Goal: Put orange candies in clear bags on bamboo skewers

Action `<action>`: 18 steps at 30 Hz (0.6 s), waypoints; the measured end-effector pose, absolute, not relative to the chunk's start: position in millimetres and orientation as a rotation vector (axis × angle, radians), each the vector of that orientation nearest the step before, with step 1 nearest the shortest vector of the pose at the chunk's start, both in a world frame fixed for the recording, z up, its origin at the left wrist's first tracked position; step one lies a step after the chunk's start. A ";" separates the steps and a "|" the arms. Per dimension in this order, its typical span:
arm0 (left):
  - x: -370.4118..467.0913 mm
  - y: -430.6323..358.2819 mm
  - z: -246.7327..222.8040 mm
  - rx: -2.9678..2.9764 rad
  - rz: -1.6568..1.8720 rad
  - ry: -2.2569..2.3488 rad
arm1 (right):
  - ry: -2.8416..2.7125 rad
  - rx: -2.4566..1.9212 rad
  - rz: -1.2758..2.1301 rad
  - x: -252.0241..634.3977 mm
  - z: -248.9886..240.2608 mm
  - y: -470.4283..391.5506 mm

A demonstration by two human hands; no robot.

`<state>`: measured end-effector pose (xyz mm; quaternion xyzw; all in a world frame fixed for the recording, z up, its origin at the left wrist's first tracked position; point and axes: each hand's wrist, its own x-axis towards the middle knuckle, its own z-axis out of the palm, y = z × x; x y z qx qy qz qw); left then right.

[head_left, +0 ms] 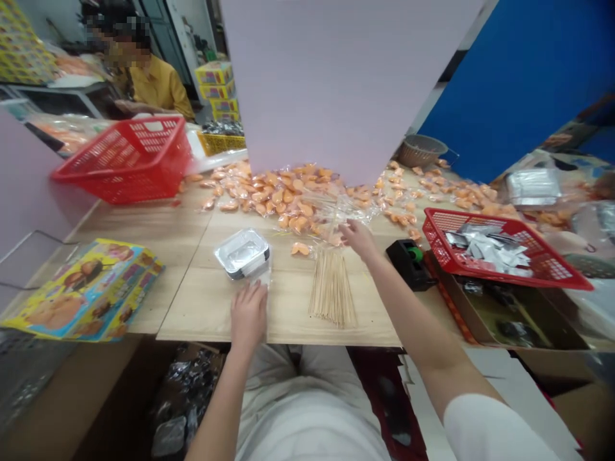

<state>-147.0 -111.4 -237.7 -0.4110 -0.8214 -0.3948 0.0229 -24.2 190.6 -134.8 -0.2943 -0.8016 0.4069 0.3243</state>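
Observation:
My left hand [248,314] lies on the wooden table [206,301] with its fingers stretched out, over what looks like the loose end of a clear plastic bag. Just beyond its fingertips sits a foil tray [243,253]. My right hand [358,240] reaches forward, fingers apart, at a heap of clear plastic bags [336,211]; whether it touches them I cannot tell. Below that heap a bundle of thin wooden sticks [331,288] lies spread on the table. Small wrapped orange pieces [288,192] are piled beyond both hands.
Printed yellow boxes [81,288] lie at the left, under a red basket [134,160]. To the right are a black tape dispenser [408,262] and a red basket of silver packets [504,250]. A lilac panel [346,83] rises behind. Far left, a person in yellow [158,86] sits.

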 end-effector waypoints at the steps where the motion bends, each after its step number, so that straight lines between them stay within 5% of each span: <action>1: -149.7 -114.4 -244.0 -1.258 -1.164 -2.562 | -2.145 -0.776 1.075 -25.4 -142.5 181.2; 5: -150.7 -119.8 -254.5 -1.240 -1.154 -2.555 | -2.349 -0.710 1.232 -23.5 -181.3 107.9; 13: -131.9 -127.9 -228.0 -1.298 -1.416 -2.393 | -2.066 -1.045 2.089 -55.2 -204.9 30.6; 18: -104.8 -129.4 -215.3 -1.461 -1.684 -2.340 | -1.716 -1.052 2.117 -56.3 -203.3 26.6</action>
